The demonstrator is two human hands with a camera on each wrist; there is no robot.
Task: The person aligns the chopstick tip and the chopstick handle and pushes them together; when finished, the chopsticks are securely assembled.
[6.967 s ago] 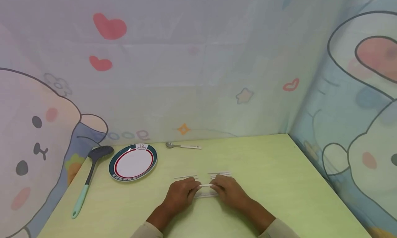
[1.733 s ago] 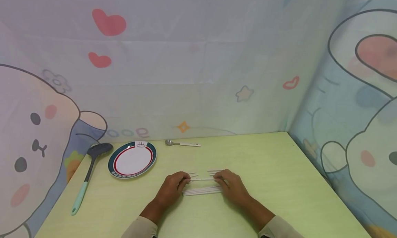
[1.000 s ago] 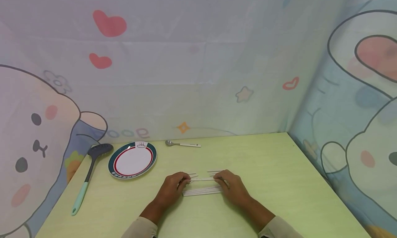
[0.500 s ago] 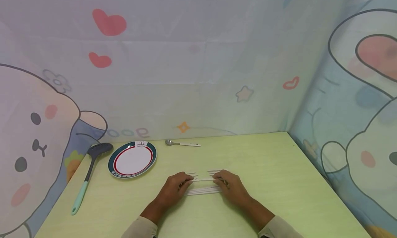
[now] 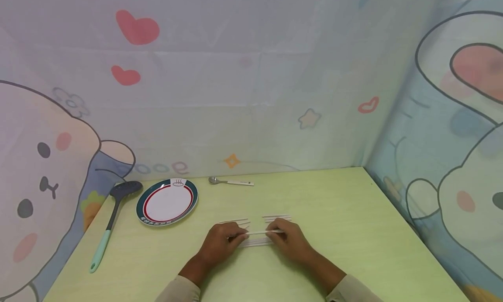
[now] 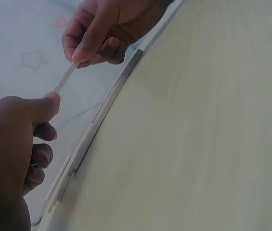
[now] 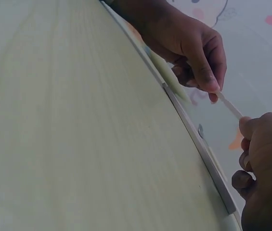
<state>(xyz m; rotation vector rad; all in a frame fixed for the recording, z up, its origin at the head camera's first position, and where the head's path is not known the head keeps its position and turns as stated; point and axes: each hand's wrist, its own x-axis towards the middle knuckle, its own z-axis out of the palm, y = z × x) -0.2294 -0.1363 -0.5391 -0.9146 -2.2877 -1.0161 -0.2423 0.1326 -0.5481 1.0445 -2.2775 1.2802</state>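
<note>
A thin pale stick runs level between my two hands in the head view. My left hand pinches its left part between thumb and fingers. My right hand pinches the other part, and the stick's right end shows past the fingertips. Both wrist views show the stick held above the table. Long pale sticks lie side by side just below it in the head view, their ends hidden by my hands. Behind my hands lie two groups of shorter sticks, a left group and a right group.
On the pale yellow table, a plate with a dark green rim lies at the back left. Left of it is a slotted turner with a mint handle. A small spoon lies near the back edge, before a printed cloth.
My hands have drawn closer together and slightly toward me, with the stick between them. Over the last seconds my left hand moved left, then back in. The plate, turner and spoon stay put.
</note>
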